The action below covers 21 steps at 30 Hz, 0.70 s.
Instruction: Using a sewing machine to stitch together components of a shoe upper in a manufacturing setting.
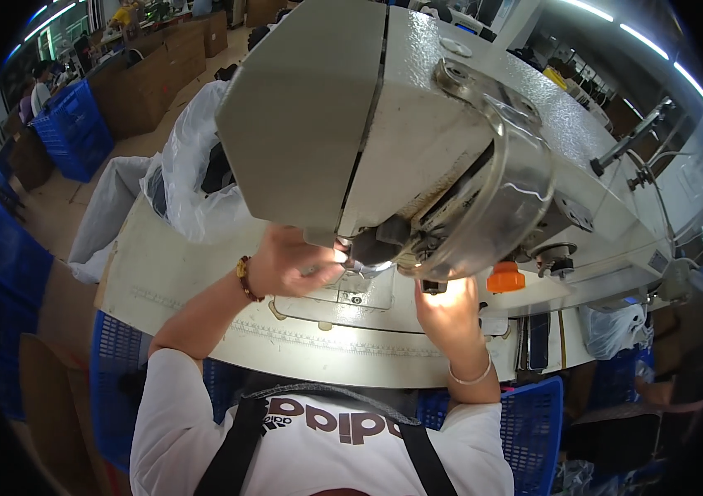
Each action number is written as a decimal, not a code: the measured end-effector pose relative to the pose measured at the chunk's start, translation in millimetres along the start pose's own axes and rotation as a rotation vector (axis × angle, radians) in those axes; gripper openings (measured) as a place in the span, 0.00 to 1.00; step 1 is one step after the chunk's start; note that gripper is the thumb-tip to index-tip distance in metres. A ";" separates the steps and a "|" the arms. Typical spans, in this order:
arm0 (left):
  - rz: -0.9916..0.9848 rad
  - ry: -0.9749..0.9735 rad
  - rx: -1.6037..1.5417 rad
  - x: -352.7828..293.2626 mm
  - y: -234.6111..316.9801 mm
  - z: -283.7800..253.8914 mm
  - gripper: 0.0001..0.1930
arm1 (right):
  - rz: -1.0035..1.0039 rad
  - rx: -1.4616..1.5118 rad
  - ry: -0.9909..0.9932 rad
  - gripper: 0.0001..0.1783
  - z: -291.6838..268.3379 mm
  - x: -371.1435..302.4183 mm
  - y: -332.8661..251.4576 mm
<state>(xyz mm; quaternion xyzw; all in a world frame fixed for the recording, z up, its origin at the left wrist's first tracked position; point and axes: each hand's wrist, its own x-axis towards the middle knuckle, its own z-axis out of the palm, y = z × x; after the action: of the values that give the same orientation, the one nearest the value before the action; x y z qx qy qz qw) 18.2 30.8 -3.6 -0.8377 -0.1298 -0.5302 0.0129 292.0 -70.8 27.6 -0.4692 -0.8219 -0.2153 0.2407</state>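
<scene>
A large pale industrial sewing machine (434, 124) fills the middle of the view, its head over the white table. My left hand (294, 263) is at the left of the needle area, thumb and fingers pinched together beside a dark piece (380, 240) under the head. What lies between the fingertips is too small and covered to make out. My right hand (447, 312) reaches up under the clear curved guard (509, 207), brightly lit by the machine lamp. Its fingers are hidden behind the machine head. Between the hands shows the metal needle plate (360, 293).
An orange knob (506, 278) sticks out right of my right hand. A printed ruler (335, 337) runs along the table's front. A clear plastic bag with dark items (194, 178) stands at the back left. Blue crates (116, 384) flank my lap; a dark phone-like slab (538, 341) lies right.
</scene>
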 end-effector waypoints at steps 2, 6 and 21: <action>-0.160 -0.004 -0.001 -9.5 -18.4 4.0 0.05 | 0.053 0.022 0.042 0.08 -16.8 -17.6 -5.9; -0.309 -0.458 0.168 -35.3 -81.6 36.5 0.06 | 0.341 0.077 -0.209 0.10 -23.6 -88.2 -14.7; -0.421 -0.325 0.576 15.9 44.6 -4.4 0.17 | 0.607 -0.176 -0.251 0.16 24.2 -193.0 -8.8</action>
<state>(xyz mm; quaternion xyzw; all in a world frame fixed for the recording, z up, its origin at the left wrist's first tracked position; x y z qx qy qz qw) 31.0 -9.8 17.7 -0.8280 -0.4426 -0.3237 0.1176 365.3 -189.8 -108.1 -0.7341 -0.6464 -0.1445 0.1495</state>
